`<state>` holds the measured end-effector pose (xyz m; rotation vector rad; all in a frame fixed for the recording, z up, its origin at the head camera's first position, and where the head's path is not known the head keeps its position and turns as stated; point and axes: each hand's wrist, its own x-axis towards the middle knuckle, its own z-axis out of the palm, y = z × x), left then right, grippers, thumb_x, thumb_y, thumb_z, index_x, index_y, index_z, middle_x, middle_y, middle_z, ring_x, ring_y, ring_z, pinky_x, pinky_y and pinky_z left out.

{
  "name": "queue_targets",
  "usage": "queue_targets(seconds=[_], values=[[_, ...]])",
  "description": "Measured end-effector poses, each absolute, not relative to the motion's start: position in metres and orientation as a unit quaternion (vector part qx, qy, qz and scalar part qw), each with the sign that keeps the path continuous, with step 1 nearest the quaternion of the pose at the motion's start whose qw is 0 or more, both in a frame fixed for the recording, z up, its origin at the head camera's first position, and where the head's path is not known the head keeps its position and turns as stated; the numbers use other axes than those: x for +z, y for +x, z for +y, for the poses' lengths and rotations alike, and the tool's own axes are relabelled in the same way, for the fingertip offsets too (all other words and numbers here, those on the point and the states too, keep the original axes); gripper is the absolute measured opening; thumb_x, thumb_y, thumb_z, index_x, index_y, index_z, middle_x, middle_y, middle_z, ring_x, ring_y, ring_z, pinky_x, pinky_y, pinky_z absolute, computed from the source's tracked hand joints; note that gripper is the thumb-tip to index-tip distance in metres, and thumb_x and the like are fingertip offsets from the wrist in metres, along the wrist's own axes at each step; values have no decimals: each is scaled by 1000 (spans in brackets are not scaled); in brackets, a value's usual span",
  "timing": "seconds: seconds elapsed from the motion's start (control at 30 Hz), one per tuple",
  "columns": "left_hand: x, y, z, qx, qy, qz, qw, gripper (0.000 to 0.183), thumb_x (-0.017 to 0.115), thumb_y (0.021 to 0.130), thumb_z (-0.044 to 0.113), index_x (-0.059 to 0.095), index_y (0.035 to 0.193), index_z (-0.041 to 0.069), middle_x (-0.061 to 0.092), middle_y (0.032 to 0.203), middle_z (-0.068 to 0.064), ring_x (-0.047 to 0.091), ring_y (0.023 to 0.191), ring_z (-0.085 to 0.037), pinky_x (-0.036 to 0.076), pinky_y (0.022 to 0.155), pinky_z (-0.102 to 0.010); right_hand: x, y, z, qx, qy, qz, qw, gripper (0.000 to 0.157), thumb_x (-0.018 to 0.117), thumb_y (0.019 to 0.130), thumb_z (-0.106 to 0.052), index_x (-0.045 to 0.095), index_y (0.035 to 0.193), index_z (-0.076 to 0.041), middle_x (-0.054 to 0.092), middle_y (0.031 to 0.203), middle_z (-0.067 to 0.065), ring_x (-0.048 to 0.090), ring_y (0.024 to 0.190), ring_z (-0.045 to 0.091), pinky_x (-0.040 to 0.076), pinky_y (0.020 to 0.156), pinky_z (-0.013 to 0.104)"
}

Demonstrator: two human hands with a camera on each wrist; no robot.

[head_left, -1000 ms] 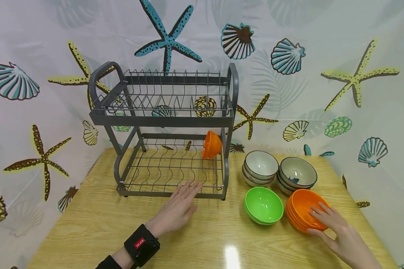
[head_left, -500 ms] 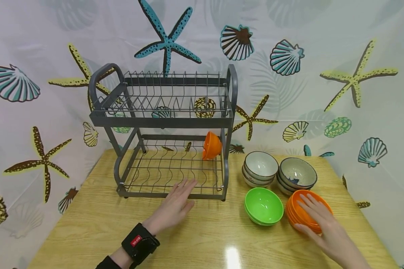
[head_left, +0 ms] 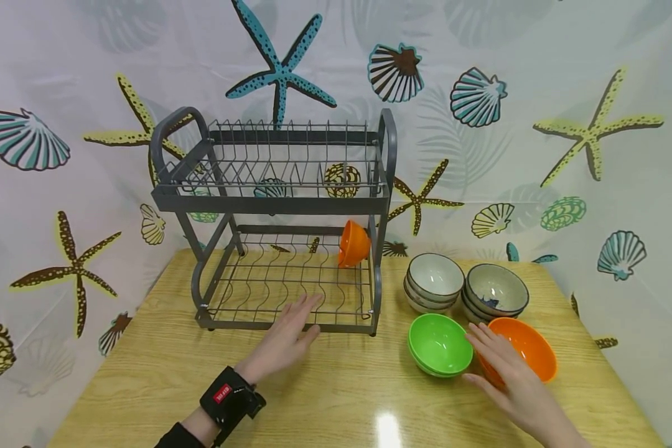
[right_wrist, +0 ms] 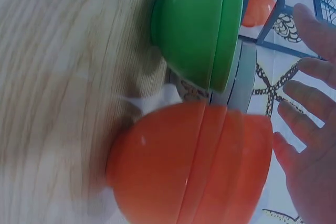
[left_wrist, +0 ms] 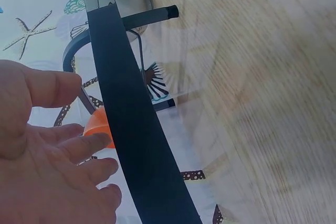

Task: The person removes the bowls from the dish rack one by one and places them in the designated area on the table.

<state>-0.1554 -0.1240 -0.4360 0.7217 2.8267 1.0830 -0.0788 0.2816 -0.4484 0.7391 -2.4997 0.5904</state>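
Observation:
In the head view my left hand (head_left: 282, 342) hovers with fingers extended at the front edge of the two-tier dish rack (head_left: 291, 325). Its palm side shows in the left wrist view, holding nothing. My right hand (head_left: 515, 382) is spread over the left part of the stacked orange bowls (head_left: 532, 348), thumb toward the two nested green bowls (head_left: 439, 342). In the right wrist view its little finger is close to the rim of the orange stack (right_wrist: 199, 166), and nothing is in its grasp. One orange bowl (head_left: 354, 244) stands on its side at the right end of the lower rack tier.
Behind the green bowls is a stack of white bowls (head_left: 435, 277), beside another stack of grey-white bowls (head_left: 497, 289) with dark rims. A patterned cloth (head_left: 593, 205) hangs behind the wooden table (head_left: 336, 398). The rack's upper tier (head_left: 271, 205) has upright wire dividers.
My right hand has shifted left across the orange stack toward the green bowls. My left hand has drifted slightly left and down along the rack's front. The bowls stay where they were.

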Motion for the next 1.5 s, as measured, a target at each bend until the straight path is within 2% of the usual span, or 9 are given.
queue_targets(seconds=[0.33, 0.5, 0.6, 0.77, 0.9, 1.03, 1.3, 1.5], values=[[-428, -167, -123, 377, 218, 900, 15, 61, 56, 102, 13, 30, 157, 4, 33, 161, -24, 22, 154, -42, 12, 128, -60, -452, -81, 261, 235, 263, -908, 225, 76, 84, 77, -16, 53, 146, -12, 38, 161, 0, 13, 152, -9, 8, 121, 4], [-424, -173, -119, 389, 211, 896, 17, 61, 56, 102, 14, 30, 157, 3, 33, 162, -24, 26, 152, -42, 13, 127, -61, -456, -84, 253, 248, 280, -897, 236, 75, 84, 76, -14, 54, 144, -8, 46, 155, 16, 18, 153, -5, 10, 123, 8], [-421, -177, -117, 406, 199, 892, 25, 61, 55, 103, 16, 29, 158, 6, 33, 163, -20, 31, 151, -39, 21, 125, -61, -458, -84, 248, 252, 284, -894, 237, 74, 85, 75, -13, 56, 143, -7, 50, 151, 21, 22, 152, -3, 11, 124, 8], [-418, -186, -114, 454, 186, 871, 16, 60, 55, 102, 15, 31, 157, 7, 39, 160, -15, 39, 147, -36, 35, 120, -58, -459, -83, 241, 264, 279, -896, 221, 73, 84, 77, -12, 55, 144, -11, 52, 149, 21, 21, 152, -4, 11, 121, 5], [-413, -193, -110, 469, 186, 863, 5, 61, 56, 101, 13, 32, 156, 5, 42, 158, -16, 41, 145, -37, 37, 118, -59, -457, -84, 235, 267, 279, -896, 220, 74, 83, 78, -13, 54, 146, -15, 52, 149, 21, 25, 151, -1, 13, 120, 4], [-409, -202, -105, 464, 185, 867, 0, 61, 56, 100, 14, 33, 155, 5, 43, 157, -18, 44, 143, -39, 39, 115, -60, -454, -87, 229, 268, 278, -895, 223, 71, 83, 79, -13, 55, 144, -12, 51, 151, 20, 29, 151, 2, 14, 119, 4], [-400, -220, -93, 470, 170, 866, 1, 58, 54, 103, 16, 33, 155, 5, 44, 157, -18, 41, 145, -37, 37, 118, -58, -450, -90, 217, 261, 286, -896, 217, 67, 82, 81, -14, 56, 143, -10, 47, 156, 12, 31, 150, 4, 17, 116, 7], [-395, -231, -85, 473, 148, 868, 9, 57, 49, 107, 28, 32, 156, 7, 44, 156, -18, 45, 144, -36, 42, 115, -57, -452, -92, 213, 263, 305, -890, 215, 70, 81, 81, -14, 54, 145, -12, 46, 156, 11, 33, 151, 8, 17, 118, 9]])
